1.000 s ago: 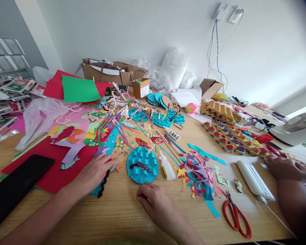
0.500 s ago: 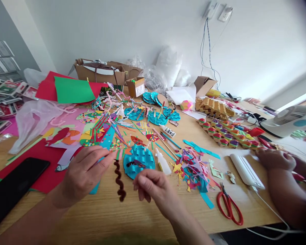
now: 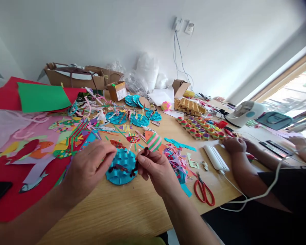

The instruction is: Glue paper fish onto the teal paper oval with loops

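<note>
My right hand (image 3: 155, 168) pinches a dark brown pipe cleaner (image 3: 134, 169), its wavy end hanging below the fingers. A paper fish (image 3: 153, 141) with an orange head and green and pink stripes stands up from the same grip. To the left, my left hand (image 3: 91, 165) is closed with fingers curled; what it holds, if anything, is hidden. Between and behind my hands lies a round blue disc (image 3: 121, 156) covered in raised paper loops, with a dark brown piece (image 3: 118, 167) on it.
Red-handled scissors (image 3: 204, 190), paper scraps (image 3: 177, 163) and a white power strip (image 3: 216, 158) lie to the right. Another person's hands (image 3: 234, 145) rest beyond them. Painted egg cartons (image 3: 200, 128) and a small fan (image 3: 244, 113) stand farther back. Coloured sheets (image 3: 7, 190) cover the left side.
The striped fish and brown pipe cleaner have passed from my left hand to my right. My left hand has drawn its fingers in. The view has swung to the right.
</note>
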Demonstrator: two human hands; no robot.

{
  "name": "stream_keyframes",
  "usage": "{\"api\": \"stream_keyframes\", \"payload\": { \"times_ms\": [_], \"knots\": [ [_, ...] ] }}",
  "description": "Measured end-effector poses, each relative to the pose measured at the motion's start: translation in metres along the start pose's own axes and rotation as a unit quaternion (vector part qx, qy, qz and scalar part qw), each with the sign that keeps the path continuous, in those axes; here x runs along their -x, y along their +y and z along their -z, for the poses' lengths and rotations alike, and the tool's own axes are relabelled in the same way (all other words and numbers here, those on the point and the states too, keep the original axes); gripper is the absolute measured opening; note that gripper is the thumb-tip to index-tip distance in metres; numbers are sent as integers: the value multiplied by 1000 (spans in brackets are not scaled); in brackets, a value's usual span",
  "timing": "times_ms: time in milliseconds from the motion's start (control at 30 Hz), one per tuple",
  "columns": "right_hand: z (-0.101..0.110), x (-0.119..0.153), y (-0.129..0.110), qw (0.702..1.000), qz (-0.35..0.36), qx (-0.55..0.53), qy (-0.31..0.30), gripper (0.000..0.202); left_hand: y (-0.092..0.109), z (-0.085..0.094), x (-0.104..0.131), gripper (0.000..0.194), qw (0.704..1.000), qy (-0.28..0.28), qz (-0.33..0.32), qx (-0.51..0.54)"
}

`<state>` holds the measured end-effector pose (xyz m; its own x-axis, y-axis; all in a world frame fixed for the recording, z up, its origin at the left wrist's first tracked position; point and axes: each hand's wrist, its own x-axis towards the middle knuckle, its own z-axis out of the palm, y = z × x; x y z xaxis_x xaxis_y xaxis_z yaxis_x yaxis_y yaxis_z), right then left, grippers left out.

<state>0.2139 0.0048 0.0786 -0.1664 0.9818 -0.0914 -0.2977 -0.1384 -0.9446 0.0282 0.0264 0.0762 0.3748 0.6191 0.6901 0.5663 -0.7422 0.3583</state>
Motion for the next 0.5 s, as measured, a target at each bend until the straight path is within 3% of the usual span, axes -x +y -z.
{"api": "stream_keyframes", "payload": {
  "times_ms": [133,200,400,500],
  "knots": [
    [7,2,-10,992,88,72,48,24,19,-15,8,24,961,-158,161,160],
    [5,4,-12,988,110,98,42,22,27,-24,8,26,934,-198,206,215],
    [-4,9,-9,971,161,170,43,17,34,-38,4,26,883,-188,272,332],
    [-5,12,-6,949,188,244,65,15,34,-40,8,30,867,-174,301,357]
  ]
}}
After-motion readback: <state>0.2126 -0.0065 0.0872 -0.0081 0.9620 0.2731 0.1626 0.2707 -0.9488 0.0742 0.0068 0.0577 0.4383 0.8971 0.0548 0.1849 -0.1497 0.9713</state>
